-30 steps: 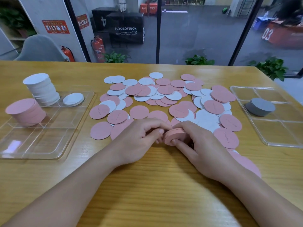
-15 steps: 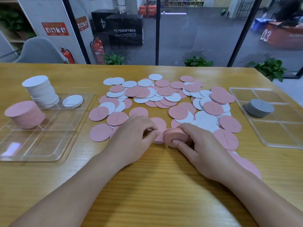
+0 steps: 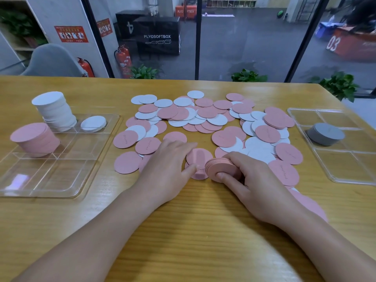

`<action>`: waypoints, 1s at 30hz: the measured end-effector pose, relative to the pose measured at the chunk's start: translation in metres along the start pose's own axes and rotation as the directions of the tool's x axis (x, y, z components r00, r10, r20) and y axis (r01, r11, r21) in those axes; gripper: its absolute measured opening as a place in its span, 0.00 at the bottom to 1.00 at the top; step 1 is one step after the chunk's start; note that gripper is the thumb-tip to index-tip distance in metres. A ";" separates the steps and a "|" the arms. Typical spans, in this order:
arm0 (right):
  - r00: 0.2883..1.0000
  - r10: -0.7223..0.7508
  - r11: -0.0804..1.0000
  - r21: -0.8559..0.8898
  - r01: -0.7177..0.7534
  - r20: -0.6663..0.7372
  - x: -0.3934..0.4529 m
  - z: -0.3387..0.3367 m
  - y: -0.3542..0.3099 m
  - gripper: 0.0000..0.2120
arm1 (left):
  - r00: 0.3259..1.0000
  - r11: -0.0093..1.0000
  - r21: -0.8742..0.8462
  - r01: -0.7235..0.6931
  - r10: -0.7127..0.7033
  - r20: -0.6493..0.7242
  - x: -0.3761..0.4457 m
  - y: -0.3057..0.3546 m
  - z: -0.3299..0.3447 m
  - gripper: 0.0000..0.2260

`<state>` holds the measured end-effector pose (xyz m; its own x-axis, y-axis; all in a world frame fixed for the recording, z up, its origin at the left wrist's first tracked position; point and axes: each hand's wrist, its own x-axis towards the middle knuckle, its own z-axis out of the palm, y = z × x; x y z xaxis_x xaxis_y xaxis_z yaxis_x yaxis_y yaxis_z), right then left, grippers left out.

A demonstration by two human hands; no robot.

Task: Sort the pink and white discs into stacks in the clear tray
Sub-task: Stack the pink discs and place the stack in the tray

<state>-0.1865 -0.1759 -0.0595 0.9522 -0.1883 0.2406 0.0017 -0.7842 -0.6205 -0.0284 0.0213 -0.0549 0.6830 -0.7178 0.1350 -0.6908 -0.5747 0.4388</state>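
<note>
Under the right hand [image 3: 258, 180] sits a small pink stack [image 3: 220, 166], its fingers curled round it to keep the edges squared. Just beside it, the left hand [image 3: 168, 165] lies spread over loose pink discs [image 3: 198, 156], likely sliding one over; the tray [image 3: 97, 159] waits well left.

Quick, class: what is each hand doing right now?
Left hand: open, fingers resting on loose pink discs.
Right hand: gripping a small pink stack.

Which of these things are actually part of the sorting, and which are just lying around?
In use: loose pink and white discs, pink stack in right hand, left hand, left clear tray.
Lying about: right tray, grey discs.
</note>
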 end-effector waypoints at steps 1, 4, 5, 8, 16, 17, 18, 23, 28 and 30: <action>1.000 -0.001 1.000 -0.001 0.001 0.000 0.000 0.000 0.000 0.06 | 1.000 1.000 -0.026 0.014 -0.015 -0.005 0.001 0.001 0.000 0.27; 1.000 0.002 1.000 -0.005 -0.002 0.004 0.000 0.000 0.000 0.06 | 0.996 0.988 -0.126 0.087 -0.086 0.014 0.004 0.002 -0.002 0.33; 1.000 0.004 1.000 -0.006 -0.004 0.005 0.000 0.000 0.001 0.06 | 0.994 0.979 -0.171 0.111 -0.110 0.018 0.005 0.001 -0.003 0.34; 1.000 0.002 1.000 -0.006 -0.002 0.004 0.000 0.000 0.000 0.08 | 0.993 0.957 -0.268 0.108 -0.115 -0.013 0.006 -0.002 -0.004 0.26; 1.000 0.000 1.000 0.018 0.000 0.015 -0.001 -0.002 0.003 0.05 | 0.983 0.810 -0.585 -0.044 -0.070 -0.170 0.006 -0.011 -0.015 0.12; 1.000 -0.003 1.000 0.020 0.003 0.019 -0.001 -0.002 0.003 0.05 | 0.984 0.798 -0.601 -0.035 -0.078 -0.160 0.006 -0.011 -0.016 0.13; 1.000 -0.005 1.000 0.021 0.004 0.023 -0.001 -0.003 0.003 0.05 | 0.985 0.796 -0.605 -0.028 -0.081 -0.152 0.007 -0.013 -0.014 0.13; 1.000 -0.003 1.000 0.026 0.002 0.015 -0.001 -0.003 0.002 0.05 | 0.996 0.856 -0.515 -0.037 -0.007 -0.083 0.003 -0.014 -0.013 0.10; 0.998 0.062 0.995 0.081 -0.059 -0.030 0.000 -0.002 0.003 0.08 | 0.990 0.851 -0.506 -0.142 0.132 -0.055 0.004 -0.012 -0.013 0.08; 0.997 0.072 0.992 0.107 -0.069 -0.027 -0.001 -0.002 0.002 0.11 | 0.986 0.841 -0.519 -0.149 0.167 -0.013 0.004 -0.013 -0.012 0.09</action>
<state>-0.1876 -0.1784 -0.0597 0.9414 -0.2598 0.2151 -0.0311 -0.7019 -0.7116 -0.0135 0.0307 -0.0491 0.5611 -0.7986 0.2175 -0.5597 -0.1725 0.8105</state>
